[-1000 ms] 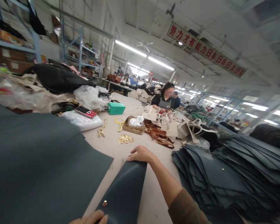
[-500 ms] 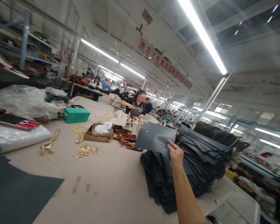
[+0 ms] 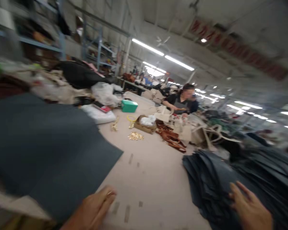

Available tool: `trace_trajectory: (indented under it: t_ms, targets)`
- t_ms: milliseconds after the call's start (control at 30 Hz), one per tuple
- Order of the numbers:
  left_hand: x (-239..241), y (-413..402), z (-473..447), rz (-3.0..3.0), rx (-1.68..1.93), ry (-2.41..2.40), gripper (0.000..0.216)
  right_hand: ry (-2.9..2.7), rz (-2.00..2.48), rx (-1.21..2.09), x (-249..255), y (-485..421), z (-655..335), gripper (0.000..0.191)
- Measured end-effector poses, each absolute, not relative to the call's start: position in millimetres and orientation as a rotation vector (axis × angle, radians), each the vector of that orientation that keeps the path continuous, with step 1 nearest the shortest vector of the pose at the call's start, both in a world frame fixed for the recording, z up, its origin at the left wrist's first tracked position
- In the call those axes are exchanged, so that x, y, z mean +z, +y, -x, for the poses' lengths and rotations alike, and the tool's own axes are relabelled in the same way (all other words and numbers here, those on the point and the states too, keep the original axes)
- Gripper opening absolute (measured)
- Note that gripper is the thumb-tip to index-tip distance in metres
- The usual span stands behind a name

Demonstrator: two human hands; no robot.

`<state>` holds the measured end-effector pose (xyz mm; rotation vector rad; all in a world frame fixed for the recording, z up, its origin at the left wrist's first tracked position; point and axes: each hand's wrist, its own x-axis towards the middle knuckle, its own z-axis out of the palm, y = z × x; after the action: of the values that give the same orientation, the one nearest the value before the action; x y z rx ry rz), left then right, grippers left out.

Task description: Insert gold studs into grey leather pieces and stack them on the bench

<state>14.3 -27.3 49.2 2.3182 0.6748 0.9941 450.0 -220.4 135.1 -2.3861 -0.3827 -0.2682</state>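
My left hand (image 3: pixel 97 206) is low over the table, its fingers bent and pressed together; a tiny glint shows at the fingertips, too blurred to name. Just beyond it lies a large dark grey leather-like sheet (image 3: pixel 55 140), its pointed corner reaching onto the tabletop. On the right my right hand (image 3: pixel 252 207) hovers at a stack of dark grey cut pieces (image 3: pixel 206 182), thumb and fingers apart and nothing seen between them. Blur hides whether it touches the stack. A small pile of gold metal pieces (image 3: pixel 135 136) lies farther back on the table.
Behind the gold pile stand a cardboard box (image 3: pixel 144 127) with white plastic, brown straps (image 3: pixel 170 135), a green box (image 3: pixel 129 106) and a yellow ring (image 3: pixel 131 118). A co-worker (image 3: pixel 183 99) is across the table among cream bag parts. Shelving (image 3: pixel 42 44) rises at left.
My view has swung left. My right hand has let go of the grey piece it held up and is now lower, fingers apart. My left hand has come into view.
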Motion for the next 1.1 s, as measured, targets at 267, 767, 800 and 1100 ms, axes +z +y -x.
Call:
trace_trajectory:
  t_ms: [267, 767, 800, 1100]
  targets:
    - [82, -39, -10, -2.095, 0.536, 0.809, 0.025, -1.434, 1.743, 0.394, 95, -121, -265, 0.032]
    - [58, -47, 58, -1.914, 0.684, 1.039, 0.023, -1.896, 1.247, 0.648, 55, -26, -135, 0.018]
    - [53, -50, 66, -1.774, 0.705, 1.083, 0.022, -1.884, 1.284, 0.632, 52, -16, -130, 0.018]
    - [1, -67, 112, -1.011, 0.881, 1.343, 0.044, -2.378, 1.284, 0.204, 41, 43, -93, 0.028]
